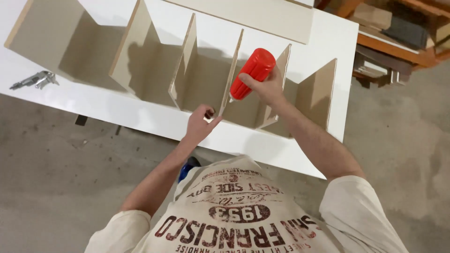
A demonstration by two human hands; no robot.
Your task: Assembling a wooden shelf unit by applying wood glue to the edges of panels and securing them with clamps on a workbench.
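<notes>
Head view: your right hand (267,86) is clamped on the red bottle (251,74), tilted so its nozzle points toward 7 o'clock and meets the top edge of the middle divider (233,70). That divider's long axis runs from 1 o'clock down to 7 o'clock, ending at your left hand (200,122), whose fingers pinch its near end. So the left hand sits at 7 o'clock from the bottle, nearer you, the right farther up. The other dividers stand upright on the white desk (140,117), and a metal tool (35,80) lies at far 9 o'clock.
</notes>
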